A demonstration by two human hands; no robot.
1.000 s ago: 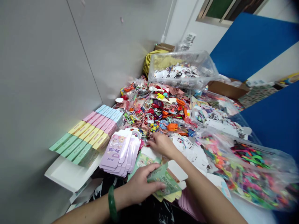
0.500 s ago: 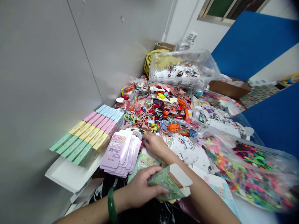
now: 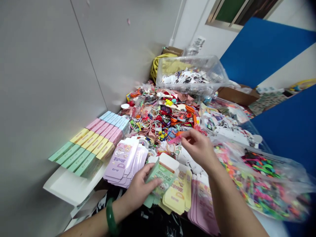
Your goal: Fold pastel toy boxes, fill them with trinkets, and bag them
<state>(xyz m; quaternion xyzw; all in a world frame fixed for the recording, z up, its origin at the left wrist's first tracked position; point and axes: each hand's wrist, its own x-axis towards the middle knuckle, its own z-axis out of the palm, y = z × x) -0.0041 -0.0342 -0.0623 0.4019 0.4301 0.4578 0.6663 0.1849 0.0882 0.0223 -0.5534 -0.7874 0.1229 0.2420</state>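
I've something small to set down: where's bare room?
A small white patch between the right forearm and the colourful bag; the white flap before the green boxes. Crowded: trinket pile and card stacks beside the left hand.

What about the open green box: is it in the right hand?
No, the left hand holds the green box, while the right hand holds a pink piece.

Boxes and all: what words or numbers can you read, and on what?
None reads clearly.
Green box: big characters, blurred.
Yellow boxes: characters, blurred.
Purple boxes: characters, blurred.
Pink stack: characters, blurred.
Packed boxes: print too small.
Wall sheet: marks too small.
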